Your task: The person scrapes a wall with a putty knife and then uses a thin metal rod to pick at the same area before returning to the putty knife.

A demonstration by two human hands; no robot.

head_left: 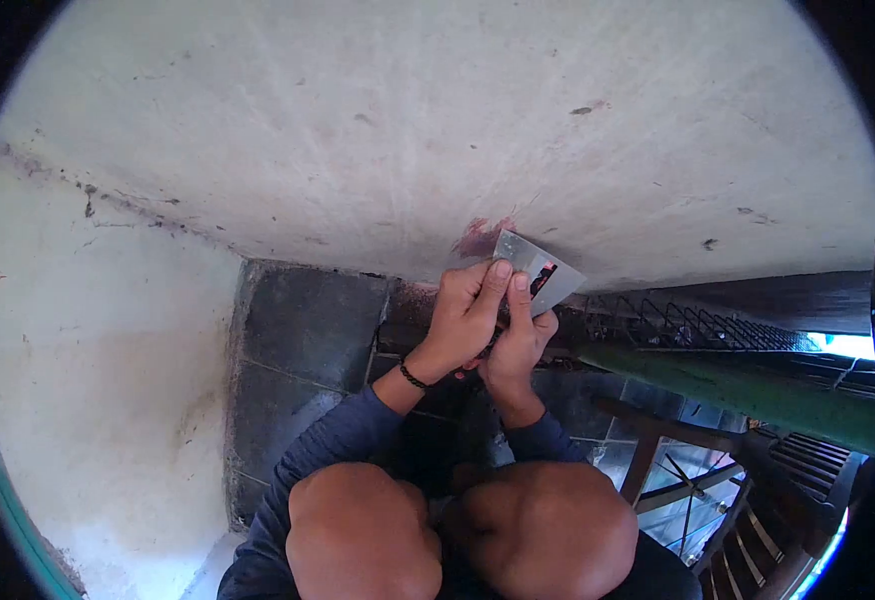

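The floor (308,315) is made of dark grey, square tiles, and the joints between them are visible. Reddish specks (418,293) lie on it, close to the foot of the wall (428,120). At the right side, a dark wooden chair (673,422) is over the paler-looking tiles; its contact with the floor is not clear.

Navy sleeves (330,442), 1 black bracelet (414,378)

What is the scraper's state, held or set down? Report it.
Held: left hand and right hand grip the scraper, both thumbs against its flat face.
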